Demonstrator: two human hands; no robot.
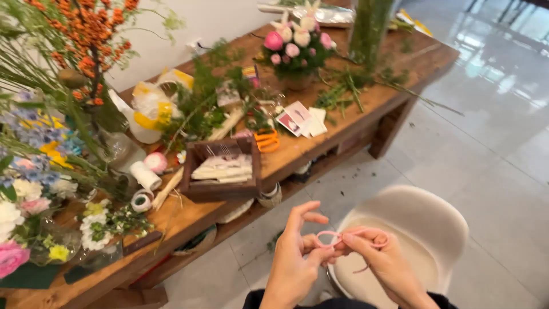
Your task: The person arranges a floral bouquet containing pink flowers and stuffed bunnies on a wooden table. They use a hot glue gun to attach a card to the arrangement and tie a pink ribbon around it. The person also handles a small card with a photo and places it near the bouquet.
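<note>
Low in the head view, my left hand [297, 252] and my right hand [377, 257] meet in front of me. Both pinch a thin pink pipe cleaner [327, 235] that is bent into a small loop between the fingertips. Its loose end curls past my right hand, and a short tail hangs below. My left index finger sticks up and out. Both hands hover over the floor, beside a white chair [423, 223] and apart from the wooden table [366, 109].
The wooden table carries a dark wooden box [220, 169] of light sticks, orange scissors [267, 140], ribbon rolls [143, 177], cards [300, 119] and a pink and white flower arrangement [297, 46]. Flower bunches [34, 171] and orange berry branches [86, 34] crowd the left. Pale tiled floor [492, 126] lies to the right.
</note>
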